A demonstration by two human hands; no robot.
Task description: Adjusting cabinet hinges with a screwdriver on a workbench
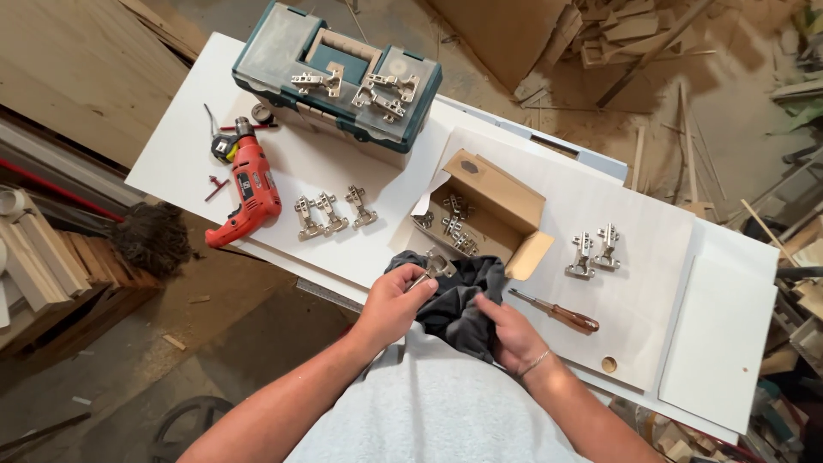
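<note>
Head view: a silver metal cabinet hinge (435, 266) is gripped by the left hand (391, 302), its long axis pointing up-right toward the open cardboard box (501, 195). A dark grey cloth (459, 296) is pinched by the right hand (512, 333).

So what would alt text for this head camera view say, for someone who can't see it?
A person's left hand holds a metal hinge against a dark cloth gripped by the right hand, above a white panel with a hinge box, screwdriver and red drill.
</note>
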